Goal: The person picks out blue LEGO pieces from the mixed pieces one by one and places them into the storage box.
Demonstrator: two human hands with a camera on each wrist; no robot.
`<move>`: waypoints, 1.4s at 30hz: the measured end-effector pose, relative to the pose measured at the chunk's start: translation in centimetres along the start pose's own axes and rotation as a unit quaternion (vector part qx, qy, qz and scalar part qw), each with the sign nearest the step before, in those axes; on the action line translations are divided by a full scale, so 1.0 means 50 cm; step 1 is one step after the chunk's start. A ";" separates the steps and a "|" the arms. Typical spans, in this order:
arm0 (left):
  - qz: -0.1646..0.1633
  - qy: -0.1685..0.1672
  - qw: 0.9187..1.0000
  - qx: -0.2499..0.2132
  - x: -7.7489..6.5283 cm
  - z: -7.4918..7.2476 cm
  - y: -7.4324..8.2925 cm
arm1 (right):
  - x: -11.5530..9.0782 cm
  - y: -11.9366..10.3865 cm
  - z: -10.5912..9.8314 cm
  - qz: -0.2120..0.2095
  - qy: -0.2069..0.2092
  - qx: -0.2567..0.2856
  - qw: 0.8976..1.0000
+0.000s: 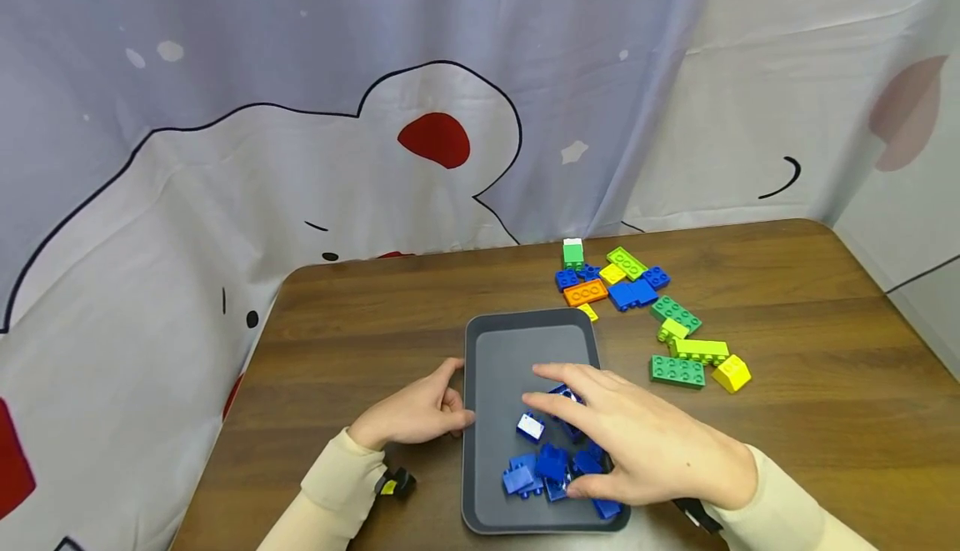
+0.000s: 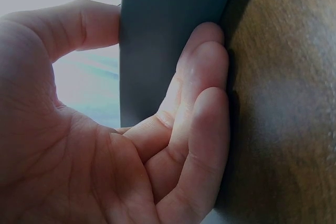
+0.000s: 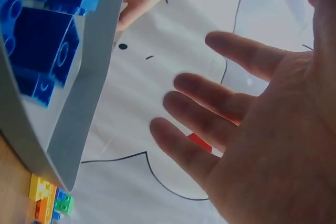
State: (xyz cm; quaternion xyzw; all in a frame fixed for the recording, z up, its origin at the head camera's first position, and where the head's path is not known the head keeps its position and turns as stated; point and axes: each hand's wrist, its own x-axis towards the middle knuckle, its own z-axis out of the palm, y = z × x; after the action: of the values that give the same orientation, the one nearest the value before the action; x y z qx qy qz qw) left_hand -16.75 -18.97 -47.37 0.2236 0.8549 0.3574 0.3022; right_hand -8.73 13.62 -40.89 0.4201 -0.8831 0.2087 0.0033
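Observation:
My left hand (image 1: 416, 408) holds the left side of a dark grey tray (image 1: 495, 376). In the left wrist view the thumb (image 2: 100, 24) is at the tray's upper edge, while curled fingers (image 2: 207, 72) lie against its outer wall near the table. Over the tray's right half hovers my right hand (image 1: 645, 443), its fingers spread and nothing between them. Below it, several blue toy building bricks (image 1: 552, 463) lie loose in the near part of the tray, some hidden by the hand. One blue brick shows a white face (image 1: 530, 427).
Beyond the tray's far right corner lie loose bricks, among them an orange one (image 1: 586, 293), a lime one (image 1: 626, 263) and blue ones (image 1: 632, 293). Green bricks (image 1: 677, 371) and a yellow brick (image 1: 732, 373) are to the right on the wooden table (image 1: 360, 318). A printed curtain (image 1: 300, 184) hangs behind.

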 end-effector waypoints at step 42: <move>0.015 0.003 1.000 0.001 0.000 0.002 -0.006 | -0.014 0.377 -0.084 0.181 0.034 -0.101 0.978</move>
State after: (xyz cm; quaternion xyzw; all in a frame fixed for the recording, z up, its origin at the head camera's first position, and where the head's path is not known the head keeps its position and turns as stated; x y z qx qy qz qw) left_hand -16.74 -19.09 -47.64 0.2353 0.8526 0.3619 0.2946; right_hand -23.00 26.26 -44.09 0.2436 -0.9604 0.1294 0.0381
